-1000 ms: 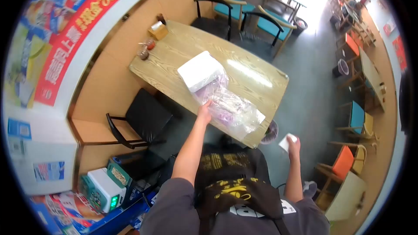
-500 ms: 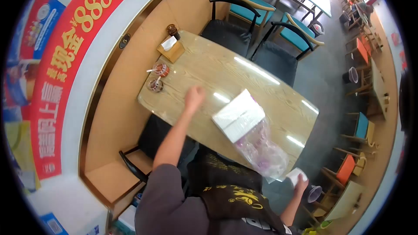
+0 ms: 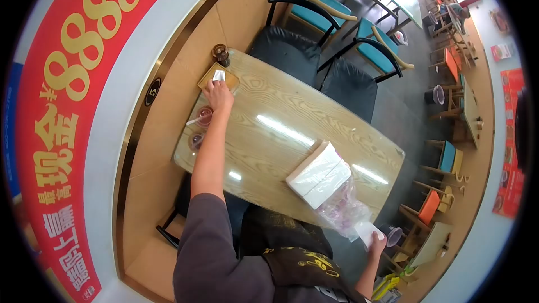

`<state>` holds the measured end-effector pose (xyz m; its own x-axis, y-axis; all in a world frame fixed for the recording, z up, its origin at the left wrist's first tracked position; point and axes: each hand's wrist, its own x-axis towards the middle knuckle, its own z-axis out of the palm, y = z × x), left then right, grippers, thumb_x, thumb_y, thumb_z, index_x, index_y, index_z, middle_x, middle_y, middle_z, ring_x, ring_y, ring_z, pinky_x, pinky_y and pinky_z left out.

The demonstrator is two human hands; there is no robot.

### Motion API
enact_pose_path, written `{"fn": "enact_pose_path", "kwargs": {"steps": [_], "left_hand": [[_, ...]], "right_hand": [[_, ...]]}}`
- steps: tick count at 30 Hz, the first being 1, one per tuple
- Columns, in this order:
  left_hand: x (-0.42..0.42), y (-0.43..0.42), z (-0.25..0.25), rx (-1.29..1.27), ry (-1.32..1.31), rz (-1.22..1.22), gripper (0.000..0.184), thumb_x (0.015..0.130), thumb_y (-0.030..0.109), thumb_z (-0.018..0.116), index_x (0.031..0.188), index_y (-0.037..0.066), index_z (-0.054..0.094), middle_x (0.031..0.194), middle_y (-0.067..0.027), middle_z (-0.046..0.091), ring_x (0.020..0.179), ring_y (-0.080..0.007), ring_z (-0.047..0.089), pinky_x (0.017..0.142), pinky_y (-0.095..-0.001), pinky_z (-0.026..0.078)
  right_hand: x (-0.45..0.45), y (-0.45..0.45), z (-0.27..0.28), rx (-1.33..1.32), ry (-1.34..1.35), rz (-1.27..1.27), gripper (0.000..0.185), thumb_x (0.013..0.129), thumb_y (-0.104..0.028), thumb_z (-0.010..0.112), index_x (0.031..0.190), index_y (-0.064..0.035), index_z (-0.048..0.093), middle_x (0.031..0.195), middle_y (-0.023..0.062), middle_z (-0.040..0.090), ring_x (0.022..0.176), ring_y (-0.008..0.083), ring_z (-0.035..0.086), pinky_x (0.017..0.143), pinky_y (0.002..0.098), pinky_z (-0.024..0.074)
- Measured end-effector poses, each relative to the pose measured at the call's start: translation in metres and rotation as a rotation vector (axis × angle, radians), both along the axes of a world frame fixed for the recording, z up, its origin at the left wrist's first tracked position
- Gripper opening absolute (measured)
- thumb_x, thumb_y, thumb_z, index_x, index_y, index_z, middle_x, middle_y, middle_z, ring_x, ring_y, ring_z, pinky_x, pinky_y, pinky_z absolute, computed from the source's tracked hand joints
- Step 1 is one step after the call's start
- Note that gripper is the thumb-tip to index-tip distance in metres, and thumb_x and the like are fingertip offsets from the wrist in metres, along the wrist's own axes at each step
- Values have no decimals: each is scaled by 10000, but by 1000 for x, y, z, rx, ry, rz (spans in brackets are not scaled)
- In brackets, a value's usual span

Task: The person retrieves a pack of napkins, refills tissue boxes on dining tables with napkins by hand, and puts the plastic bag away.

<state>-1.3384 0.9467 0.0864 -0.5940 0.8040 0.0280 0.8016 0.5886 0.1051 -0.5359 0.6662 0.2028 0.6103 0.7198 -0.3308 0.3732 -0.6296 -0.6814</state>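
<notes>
My left hand (image 3: 219,95) reaches to the wooden tissue box (image 3: 229,80) at the far left corner of the table. Its fingers are closed at the white tissue (image 3: 219,74) that sticks out of the top. Beside my left forearm stand two small glass condiment jars, one with red contents (image 3: 204,115) and one with dark contents (image 3: 196,141). At the table's near right corner, my right hand (image 3: 377,243) grips a white stack of tissues (image 3: 368,233). Close to it lies an opened clear plastic pack of tissues (image 3: 321,174), its loose wrapper (image 3: 343,210) crumpled toward my right hand.
A dark bottle (image 3: 221,55) stands behind the tissue box. Black-seated chairs (image 3: 287,53) line the table's far side, and another chair (image 3: 179,213) is at the near left. Beyond the right edge are a bin (image 3: 393,235) and more tables and chairs along the wall.
My left hand has moved from above the tabletop to the tissue box, farther away and to the left. My right hand still has the tissues, slightly shifted.
</notes>
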Motion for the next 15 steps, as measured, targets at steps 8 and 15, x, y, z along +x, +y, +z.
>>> {"fn": "enact_pose_path", "kwargs": {"steps": [8, 15], "left_hand": [[33, -34, 6, 23, -90, -329, 322, 762, 192, 705, 1035, 33, 642, 1076, -100, 632, 1221, -267, 459, 1058, -528, 312], [177, -122, 1, 9, -142, -845, 367, 751, 221, 686, 1045, 15, 608, 1083, -122, 603, 1151, -283, 496, 1004, -481, 348]], "right_hand": [[-52, 0, -6, -56, -133, 54, 551, 785, -176, 772, 1223, 40, 517, 1068, 172, 625, 926, 234, 617, 811, 349, 513], [-86, 7, -12, -102, -203, 98, 560, 779, -241, 780, 1221, 11, 546, 1057, 166, 635, 954, 229, 613, 828, 343, 506]]}}
